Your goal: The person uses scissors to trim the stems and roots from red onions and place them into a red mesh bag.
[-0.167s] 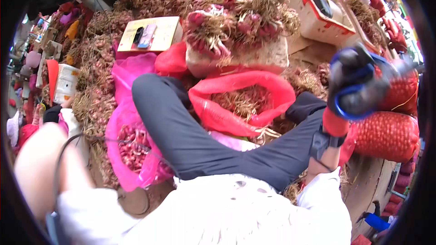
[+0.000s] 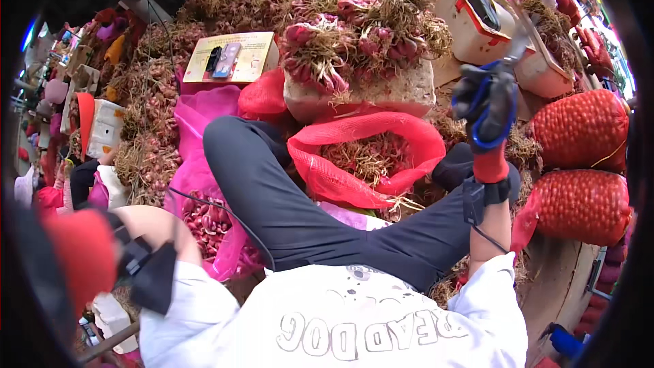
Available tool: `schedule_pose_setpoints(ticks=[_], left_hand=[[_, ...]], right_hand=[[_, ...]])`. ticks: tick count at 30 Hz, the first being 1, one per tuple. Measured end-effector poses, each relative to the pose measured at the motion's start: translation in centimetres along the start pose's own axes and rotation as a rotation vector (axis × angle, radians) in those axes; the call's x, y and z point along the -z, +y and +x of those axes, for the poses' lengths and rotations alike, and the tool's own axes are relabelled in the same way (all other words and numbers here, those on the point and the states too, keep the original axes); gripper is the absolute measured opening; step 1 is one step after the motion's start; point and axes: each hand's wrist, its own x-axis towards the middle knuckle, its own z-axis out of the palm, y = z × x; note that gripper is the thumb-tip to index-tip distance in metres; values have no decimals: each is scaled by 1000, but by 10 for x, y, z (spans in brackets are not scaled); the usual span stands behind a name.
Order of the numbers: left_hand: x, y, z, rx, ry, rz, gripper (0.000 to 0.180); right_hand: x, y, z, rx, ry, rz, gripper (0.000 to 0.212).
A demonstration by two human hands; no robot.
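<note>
My right hand (image 2: 486, 99), in a dark glove with a red cuff, is raised at the right and closed around blue-handled scissors (image 2: 516, 53). Their metal blades point up and away. Blurred at the lower left edge, my left hand (image 2: 42, 262) shows mostly as a red cuff and dark glove; its fingers cannot be made out. Between my legs lies a red mesh bag (image 2: 310, 163), its mouth wide, with dry roots and shallots inside. Beyond it, bunches of shallots (image 2: 402, 44) with dried tops rest on a pale foam block (image 2: 361, 95).
By my left leg, a pink mesh bag (image 2: 194, 109) has loose shallots (image 2: 208, 221) near its lower end. Two phone-like devices lie on a printed box (image 2: 255, 61). A white foam crate (image 2: 466, 34) stands far right, above full red mesh sacks (image 2: 579, 129). Shallot heaps (image 2: 146, 143) line the left.
My right hand with the scissors has moved left and turned its blades upward. My left forearm has swung, bringing its red cuff into view at the lower left. The view has shifted slightly.
</note>
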Motion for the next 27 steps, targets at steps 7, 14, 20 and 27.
schedule_pose_setpoints(ticks=[7,14,20,27], left_hand=[[-25,-241,-102,1369,-303,-280,35],[-75,-315,-156,1452,271,-274,44],[-66,-350,-174,1381,205,-283,19],[-61,-309,-149,1363,362,-363,25]], right_hand=[[13,79,3,-443,-149,-154,31],[28,132,-7,-275,-135,-507,35],[39,136,-9,-212,-124,-735,41],[34,141,-7,-268,-129,-739,45]])
